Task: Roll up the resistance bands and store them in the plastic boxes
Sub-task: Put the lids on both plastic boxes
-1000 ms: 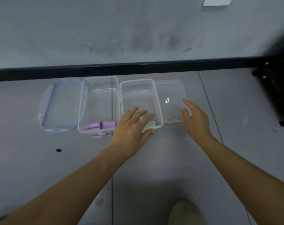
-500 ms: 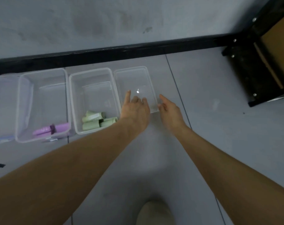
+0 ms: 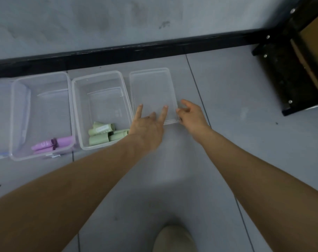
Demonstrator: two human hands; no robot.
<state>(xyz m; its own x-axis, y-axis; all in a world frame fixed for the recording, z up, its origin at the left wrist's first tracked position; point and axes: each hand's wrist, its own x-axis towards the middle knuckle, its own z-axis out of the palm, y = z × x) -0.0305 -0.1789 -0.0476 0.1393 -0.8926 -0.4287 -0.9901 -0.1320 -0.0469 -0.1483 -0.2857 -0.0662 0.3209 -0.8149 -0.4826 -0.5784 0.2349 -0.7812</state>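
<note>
Grey tiled floor (image 3: 227,142) along a wall (image 3: 81,24). Presses left grip (image 3: 147,128), two fingers straight, on clear lid (image 3: 152,88); pinches its near corner with right grip (image 3: 192,117). Shows green bands (image 3: 103,133) in middle box (image 3: 75,113), purple band (image 3: 51,143) in left box (image 3: 12,115).

Left box (image 3: 40,77), middle box (image 3: 98,75) and flat lid (image 3: 152,88): clear, smooth, slightly glossy plastic; green rolls (image 3: 100,137) and purple roll (image 3: 52,143) look matt; floor (image 3: 227,99) smooth tile; skirting (image 3: 154,50) glossy black

head view looks steeply down, close over the floor (image 3: 227,151).
</note>
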